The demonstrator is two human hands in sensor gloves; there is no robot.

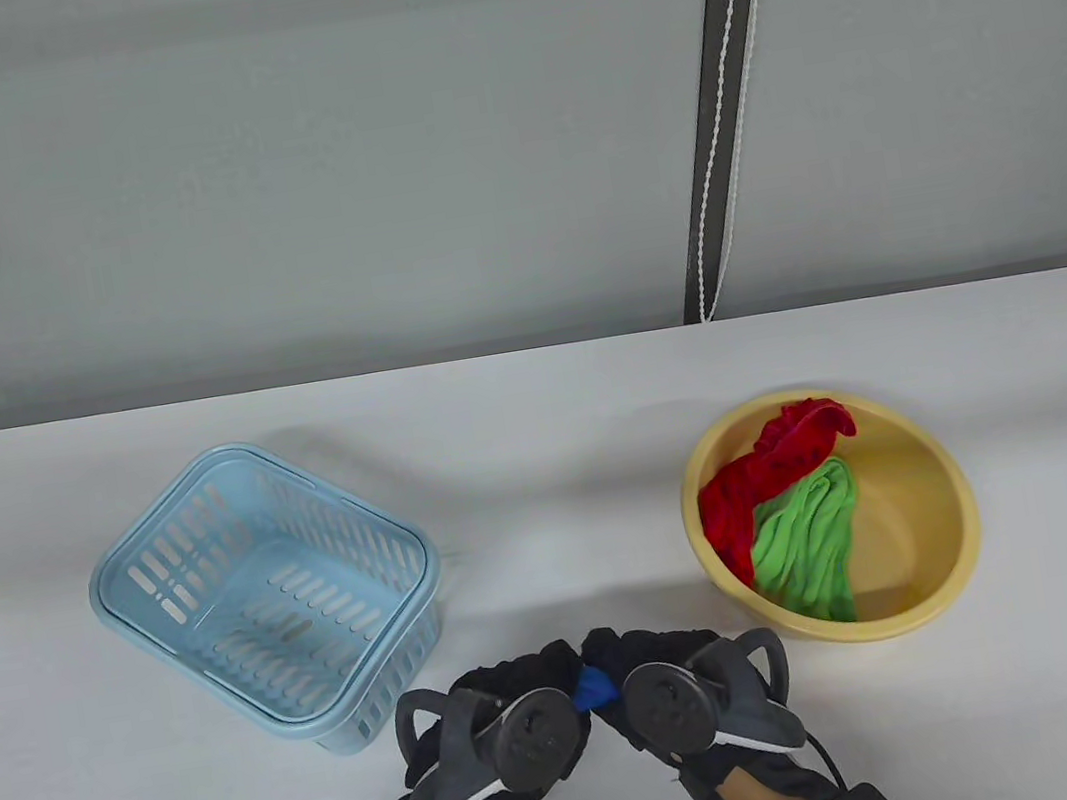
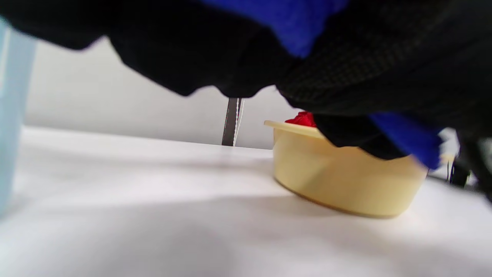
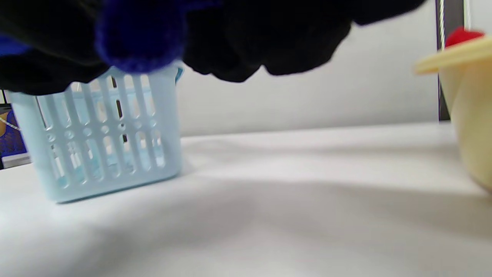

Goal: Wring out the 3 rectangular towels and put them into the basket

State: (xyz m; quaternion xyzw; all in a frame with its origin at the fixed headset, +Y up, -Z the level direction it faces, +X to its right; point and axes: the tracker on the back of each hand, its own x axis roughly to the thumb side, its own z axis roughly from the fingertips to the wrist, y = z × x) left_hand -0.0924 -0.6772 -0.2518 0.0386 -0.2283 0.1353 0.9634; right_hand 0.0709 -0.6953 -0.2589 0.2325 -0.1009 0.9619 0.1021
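Observation:
Both gloved hands meet at the table's front middle and grip a bunched blue towel point(image 1: 594, 687) between them. My left hand point(image 1: 523, 685) holds its left end, my right hand point(image 1: 651, 660) its right end; the trackers hide most of the cloth. Blue cloth point(image 2: 296, 19) shows among the dark fingers in the left wrist view, and a blue towel end point(image 3: 140, 38) hangs below the fingers in the right wrist view. A red towel point(image 1: 768, 474) and a green towel point(image 1: 808, 534) lie in the yellow basin point(image 1: 949, 496) at the right. The light blue slotted basket point(image 1: 266, 599) stands at the left with nothing in it.
A dark strap with a white cord point(image 1: 724, 101) hangs down the grey wall behind the table. The basket point(image 3: 103, 134) is to the left of the hands and the basin point(image 2: 346, 173) to their right, both close by. White tabletop point(image 1: 546, 479) lies between them.

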